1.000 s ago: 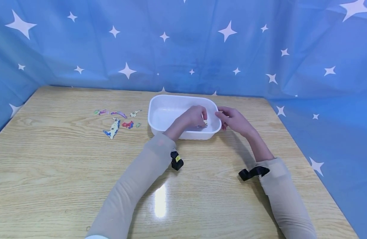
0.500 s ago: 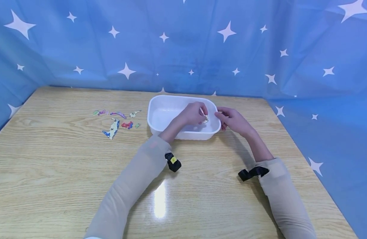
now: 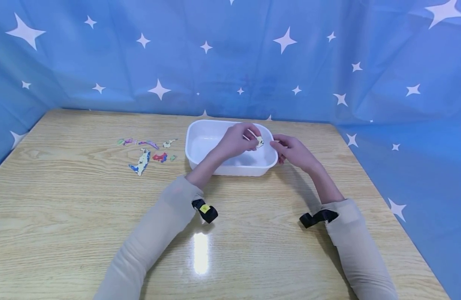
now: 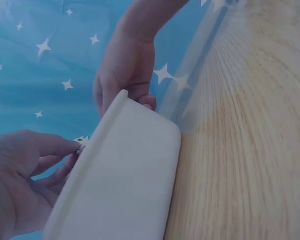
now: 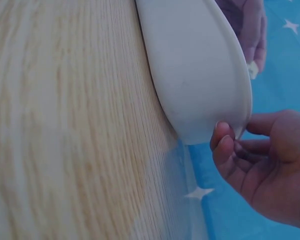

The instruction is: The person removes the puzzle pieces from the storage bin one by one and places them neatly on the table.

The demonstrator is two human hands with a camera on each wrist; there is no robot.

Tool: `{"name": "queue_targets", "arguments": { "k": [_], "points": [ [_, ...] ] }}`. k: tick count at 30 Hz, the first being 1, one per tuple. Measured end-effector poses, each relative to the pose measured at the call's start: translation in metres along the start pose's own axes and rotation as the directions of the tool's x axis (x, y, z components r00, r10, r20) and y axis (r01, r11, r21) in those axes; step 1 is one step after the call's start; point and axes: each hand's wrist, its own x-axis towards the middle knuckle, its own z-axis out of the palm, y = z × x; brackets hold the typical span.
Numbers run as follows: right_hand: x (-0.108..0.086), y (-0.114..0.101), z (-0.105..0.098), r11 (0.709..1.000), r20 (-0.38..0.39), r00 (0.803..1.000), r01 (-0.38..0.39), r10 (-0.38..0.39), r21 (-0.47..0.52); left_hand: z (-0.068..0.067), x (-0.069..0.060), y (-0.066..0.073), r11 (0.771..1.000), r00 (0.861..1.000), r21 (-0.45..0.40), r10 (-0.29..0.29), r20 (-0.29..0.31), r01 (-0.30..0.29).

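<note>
Between thumb and fingers, my left hand [image 3: 236,141] pinches a small pale-yellow sticker-like cutout [image 3: 260,141] with dark marks. It is held over the right half of a white plastic basin [image 3: 204,163]. In the left wrist view, the cutout [image 4: 81,142] shows at the fingertips beside the basin's rim. My right hand [image 3: 295,152] grips the basin's right end, thumb at the rim and fingers under it outside, as the right wrist view shows on the basin wall [image 5: 195,65].
Left of the basin, several thin colourful cutouts lie flat on the wooden table [image 3: 84,200]: a blue-and-cream one [image 3: 141,162], a red-and-blue one [image 3: 160,157], a purple strip [image 3: 149,144] and smaller bits. A blue curtain with white stars [image 3: 230,54] hangs behind.
My left hand has risen from the basin's bottom and drawn back slightly left, lifting the cutout with it. My right hand has stayed on the rim.
</note>
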Motion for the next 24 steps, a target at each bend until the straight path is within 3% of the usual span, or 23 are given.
{"name": "queue_targets", "arguments": {
  "k": [6,16,24],
  "points": [
    [-0.001,0.0,0.0,1.0,0.004,1.0,-0.012,0.012,-0.002,-0.01,-0.011,0.001,0.998,0.998,-0.058,0.021,-0.055,-0.024],
    [-0.001,0.0,0.0,1.0,0.001,1.0,-0.01,0.01,-0.008,-0.033,-0.029,-0.003,0.984,0.994,-0.172,-0.054,-0.099,0.037],
    [-0.001,0.001,0.0,1.0,-0.001,1.0,-0.014,0.014,-0.006,-0.053,-0.042,-0.003,0.969,0.99,-0.243,-0.066,-0.125,0.033]
  ]
}}
